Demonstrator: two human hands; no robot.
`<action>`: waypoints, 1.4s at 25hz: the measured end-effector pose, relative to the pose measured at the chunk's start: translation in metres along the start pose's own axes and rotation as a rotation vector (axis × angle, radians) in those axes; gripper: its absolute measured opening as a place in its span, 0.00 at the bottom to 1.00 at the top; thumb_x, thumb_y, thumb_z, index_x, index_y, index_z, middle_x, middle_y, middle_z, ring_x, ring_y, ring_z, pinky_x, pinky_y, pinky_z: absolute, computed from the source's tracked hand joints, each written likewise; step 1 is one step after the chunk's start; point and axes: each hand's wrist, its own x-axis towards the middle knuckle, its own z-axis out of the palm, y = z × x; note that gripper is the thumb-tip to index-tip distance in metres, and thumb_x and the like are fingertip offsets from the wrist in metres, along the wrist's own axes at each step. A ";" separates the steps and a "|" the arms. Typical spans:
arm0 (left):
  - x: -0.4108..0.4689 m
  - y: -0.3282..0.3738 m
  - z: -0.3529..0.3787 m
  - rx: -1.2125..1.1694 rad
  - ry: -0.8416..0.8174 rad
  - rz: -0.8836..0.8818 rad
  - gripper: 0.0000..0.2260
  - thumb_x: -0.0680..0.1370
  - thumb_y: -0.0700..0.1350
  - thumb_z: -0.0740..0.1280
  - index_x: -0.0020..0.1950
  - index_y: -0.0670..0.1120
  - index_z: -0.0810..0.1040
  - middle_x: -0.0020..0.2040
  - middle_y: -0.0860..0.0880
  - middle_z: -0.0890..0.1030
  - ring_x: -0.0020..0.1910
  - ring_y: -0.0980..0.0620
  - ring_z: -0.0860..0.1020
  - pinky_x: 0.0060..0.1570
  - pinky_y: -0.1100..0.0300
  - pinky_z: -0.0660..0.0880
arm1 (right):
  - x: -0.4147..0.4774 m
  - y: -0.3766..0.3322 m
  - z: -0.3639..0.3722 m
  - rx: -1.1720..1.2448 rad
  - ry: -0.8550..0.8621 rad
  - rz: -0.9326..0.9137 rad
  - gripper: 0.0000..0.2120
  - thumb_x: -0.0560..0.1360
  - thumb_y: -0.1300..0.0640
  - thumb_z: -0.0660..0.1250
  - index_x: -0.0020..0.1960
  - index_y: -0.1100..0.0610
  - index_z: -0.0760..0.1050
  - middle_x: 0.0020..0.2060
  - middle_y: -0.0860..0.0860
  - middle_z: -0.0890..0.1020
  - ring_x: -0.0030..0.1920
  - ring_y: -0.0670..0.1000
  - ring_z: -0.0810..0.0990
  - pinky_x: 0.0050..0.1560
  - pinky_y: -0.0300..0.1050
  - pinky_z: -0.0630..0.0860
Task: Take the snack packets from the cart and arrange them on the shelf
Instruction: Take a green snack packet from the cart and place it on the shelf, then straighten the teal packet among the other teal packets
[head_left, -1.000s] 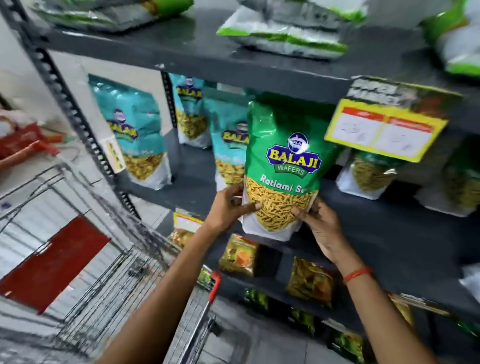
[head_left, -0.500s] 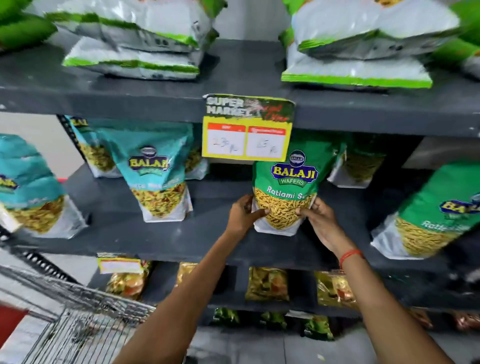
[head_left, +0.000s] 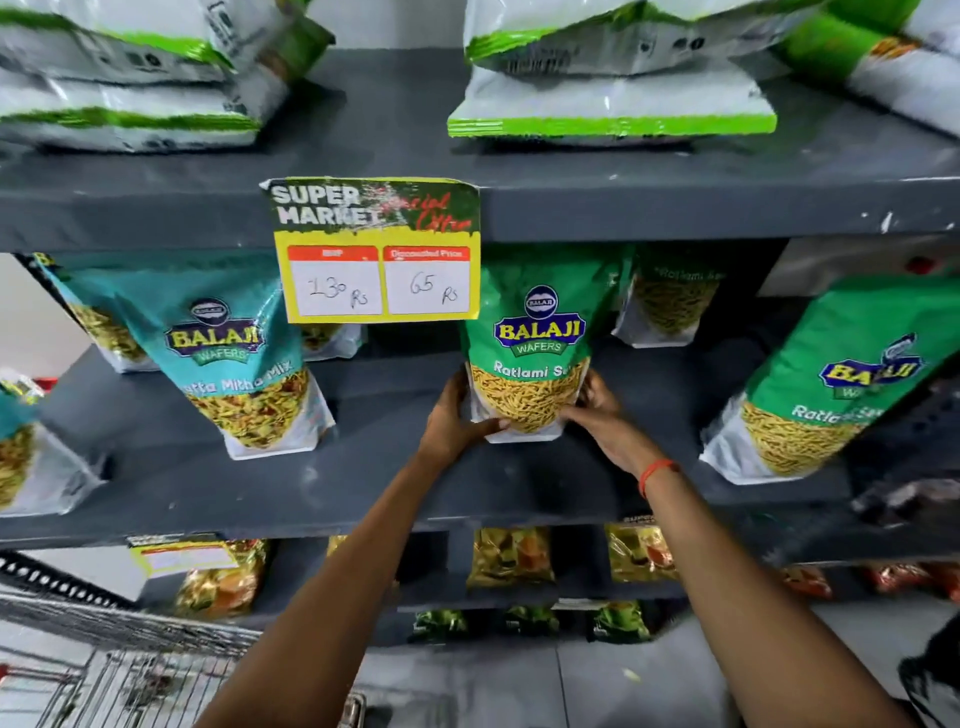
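Gripping green Ratlami Sev packet (head_left: 530, 358) upright on grey middle shelf (head_left: 363, 483), left hand (head_left: 452, 421) and right hand (head_left: 597, 415) clasping its lower corners.

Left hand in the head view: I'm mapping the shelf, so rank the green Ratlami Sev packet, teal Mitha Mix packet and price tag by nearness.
From the left hand:
1. Green Ratlami Sev packet, touching, right.
2. Teal Mitha Mix packet, left.
3. Price tag, above.

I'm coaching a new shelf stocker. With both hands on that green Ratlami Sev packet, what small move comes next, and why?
Probably let go with both hands. The green packet already stands upright on the middle shelf, and the left hand and right hand only cup its lower corners.
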 end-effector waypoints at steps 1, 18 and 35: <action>0.000 0.000 0.000 0.037 -0.051 -0.042 0.41 0.61 0.50 0.80 0.69 0.44 0.66 0.66 0.44 0.76 0.64 0.46 0.74 0.63 0.52 0.72 | -0.001 0.003 0.000 -0.038 -0.017 0.021 0.32 0.71 0.76 0.63 0.71 0.60 0.59 0.60 0.55 0.74 0.58 0.48 0.74 0.52 0.31 0.76; -0.050 0.012 0.029 0.047 -0.056 -0.062 0.29 0.67 0.43 0.77 0.64 0.42 0.70 0.61 0.42 0.80 0.56 0.42 0.79 0.49 0.58 0.73 | -0.053 0.019 -0.008 -0.124 0.138 0.114 0.34 0.67 0.65 0.71 0.70 0.55 0.62 0.63 0.52 0.74 0.64 0.52 0.70 0.71 0.52 0.65; -0.103 0.037 0.013 0.185 0.180 0.315 0.38 0.75 0.63 0.54 0.76 0.46 0.42 0.78 0.48 0.47 0.77 0.48 0.52 0.75 0.53 0.51 | -0.115 -0.018 0.095 -0.355 0.683 -0.657 0.35 0.72 0.51 0.65 0.72 0.65 0.57 0.73 0.57 0.62 0.75 0.56 0.59 0.76 0.48 0.56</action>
